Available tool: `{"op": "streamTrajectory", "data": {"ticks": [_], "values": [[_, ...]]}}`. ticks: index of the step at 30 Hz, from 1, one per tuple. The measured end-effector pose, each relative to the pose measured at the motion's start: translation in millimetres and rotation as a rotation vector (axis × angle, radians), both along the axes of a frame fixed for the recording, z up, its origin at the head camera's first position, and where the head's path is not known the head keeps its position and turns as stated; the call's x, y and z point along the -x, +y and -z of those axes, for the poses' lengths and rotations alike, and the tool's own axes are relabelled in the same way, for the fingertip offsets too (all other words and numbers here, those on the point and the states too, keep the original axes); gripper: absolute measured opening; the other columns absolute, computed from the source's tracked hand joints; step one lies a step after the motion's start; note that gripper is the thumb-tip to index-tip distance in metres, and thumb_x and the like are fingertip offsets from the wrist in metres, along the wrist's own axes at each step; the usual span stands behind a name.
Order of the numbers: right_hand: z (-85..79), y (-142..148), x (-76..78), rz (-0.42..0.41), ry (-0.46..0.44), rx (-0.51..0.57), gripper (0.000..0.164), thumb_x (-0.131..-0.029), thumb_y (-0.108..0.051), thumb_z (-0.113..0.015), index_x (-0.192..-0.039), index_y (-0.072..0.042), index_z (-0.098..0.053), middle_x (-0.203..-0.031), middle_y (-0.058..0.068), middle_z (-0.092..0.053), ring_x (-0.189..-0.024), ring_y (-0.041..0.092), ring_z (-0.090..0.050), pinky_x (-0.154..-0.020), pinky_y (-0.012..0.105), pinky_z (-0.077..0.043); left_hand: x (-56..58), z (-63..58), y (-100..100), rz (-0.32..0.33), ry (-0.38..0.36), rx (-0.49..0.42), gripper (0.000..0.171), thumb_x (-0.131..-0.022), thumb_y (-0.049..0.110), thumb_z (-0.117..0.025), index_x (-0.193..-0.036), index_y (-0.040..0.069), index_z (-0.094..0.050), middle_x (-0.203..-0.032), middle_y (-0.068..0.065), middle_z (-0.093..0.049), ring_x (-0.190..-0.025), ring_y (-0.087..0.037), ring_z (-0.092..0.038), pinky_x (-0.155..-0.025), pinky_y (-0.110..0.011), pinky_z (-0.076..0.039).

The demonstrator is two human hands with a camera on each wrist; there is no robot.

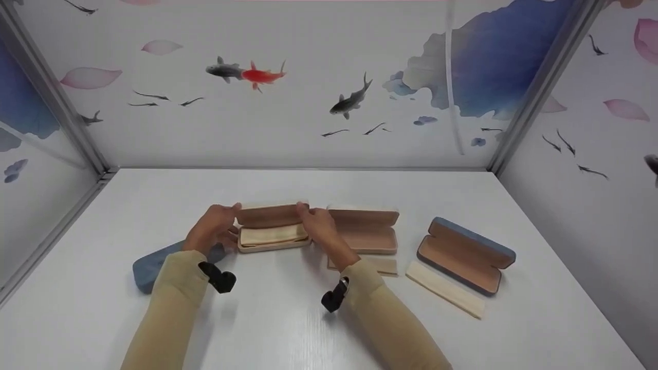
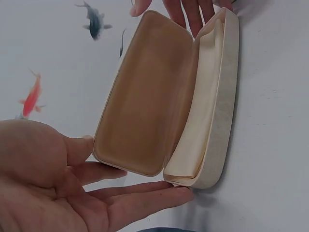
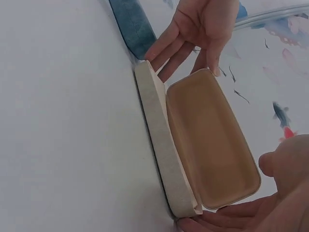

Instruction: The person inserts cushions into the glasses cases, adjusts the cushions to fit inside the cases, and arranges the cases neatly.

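An open cream glasses case (image 1: 270, 217) with a tan lining stands on the table, its lid raised at the back. A folded cream cleaning cloth (image 1: 272, 235) lies in its base, along the full length. My left hand (image 1: 213, 226) holds the case's left end, thumb at the lid's edge and fingers against the end of the base (image 2: 223, 111). At the opposite end, my right hand (image 1: 321, 226) grips lid and base the same way, its thumb on top of the lid (image 3: 212, 140) in the head view.
A blue glasses case (image 1: 157, 264) lies closed beside my left forearm. Right of my hands stand an open cream case (image 1: 367, 239) with a folded cloth (image 1: 386, 266) before it, and an open blue-grey case (image 1: 462, 262) with another cloth (image 1: 444, 289). Printed panels (image 1: 308, 139) enclose the table.
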State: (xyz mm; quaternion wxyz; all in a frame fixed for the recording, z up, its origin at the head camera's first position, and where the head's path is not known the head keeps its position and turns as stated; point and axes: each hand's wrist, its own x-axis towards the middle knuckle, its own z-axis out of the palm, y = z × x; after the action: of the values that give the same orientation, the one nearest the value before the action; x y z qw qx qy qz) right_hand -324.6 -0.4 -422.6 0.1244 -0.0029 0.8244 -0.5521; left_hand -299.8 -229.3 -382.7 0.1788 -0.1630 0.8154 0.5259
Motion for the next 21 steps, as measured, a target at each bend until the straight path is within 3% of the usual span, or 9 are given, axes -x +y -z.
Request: {"op": "streamTrajectory", "data": {"ticks": [4,9,11,14,16,21], "values": [[-0.3,-0.5,-0.3,0.026,0.022,-0.042,0.065,-0.104,-0.049,-0.046,-0.142,0.003,-0.051,-0.14,0.02,-0.059,-0.121,0.029,-0.06,-0.1,0.041,-0.053,-0.2,-0.4,1.4,-0.018,-0.007,-0.005,0.07,-0.109,0.039,-0.027,-0.154,-0.013,-0.015,-0.142,-0.042,-0.042,-0.127,-0.048,-0.055,-0.096,-0.045,-0.057],[-3.3,1.8,-0.3,0.054,0.024,-0.045,0.067,-0.102,-0.054,-0.047,-0.136,0.003,-0.057,-0.125,0.015,-0.065,-0.101,0.021,-0.061,-0.089,0.039,-0.057,-2.9,-2.3,0.3,-0.013,0.023,-0.016,0.069,-0.101,0.034,-0.031,-0.15,-0.013,-0.021,-0.139,-0.042,-0.043,-0.118,-0.047,-0.059,-0.09,-0.046,-0.059],[-3.5,2.2,-0.3,0.064,0.038,-0.058,0.066,-0.102,-0.056,-0.046,-0.123,0.004,-0.064,-0.104,0.011,-0.067,-0.089,0.019,-0.06,-0.088,0.04,-0.057,-2.4,-2.1,1.0,-0.012,0.029,-0.004,0.072,-0.101,0.038,-0.033,-0.151,-0.013,-0.021,-0.14,-0.041,-0.043,-0.112,-0.043,-0.062,-0.086,-0.043,-0.06],[-4.1,0.3,-0.1,0.076,0.065,-0.071,0.063,-0.101,-0.058,-0.046,-0.099,0.001,-0.066,-0.081,0.005,-0.058,-0.073,0.016,-0.054,-0.074,0.036,-0.06,-1.7,0.2,0.6,-0.007,0.038,0.053,0.082,-0.104,0.05,-0.035,-0.151,-0.015,-0.02,-0.142,-0.038,-0.045,-0.096,-0.032,-0.069,-0.077,-0.035,-0.06],[-5.0,-1.6,0.5,0.078,0.08,-0.085,0.061,-0.101,-0.059,-0.045,-0.091,-0.002,-0.063,-0.075,0.004,-0.053,-0.069,0.017,-0.053,-0.066,0.033,-0.057,-0.9,0.8,0.5,-0.009,0.032,0.104,0.086,-0.103,0.054,-0.037,-0.151,-0.015,-0.021,-0.139,-0.036,-0.049,-0.085,-0.025,-0.069,-0.071,-0.03,-0.057],[-8.4,-5.3,2.7,0.099,0.101,-0.147,0.062,-0.099,-0.06,-0.049,-0.097,0.0,-0.064,-0.082,0.006,-0.057,-0.075,0.02,-0.055,-0.064,0.029,-0.044,2.5,-0.1,1.7,-0.005,0.019,0.156,0.081,-0.104,0.052,-0.04,-0.15,-0.014,-0.028,-0.134,-0.032,-0.056,-0.077,-0.019,-0.068,-0.068,-0.026,-0.053]]}}
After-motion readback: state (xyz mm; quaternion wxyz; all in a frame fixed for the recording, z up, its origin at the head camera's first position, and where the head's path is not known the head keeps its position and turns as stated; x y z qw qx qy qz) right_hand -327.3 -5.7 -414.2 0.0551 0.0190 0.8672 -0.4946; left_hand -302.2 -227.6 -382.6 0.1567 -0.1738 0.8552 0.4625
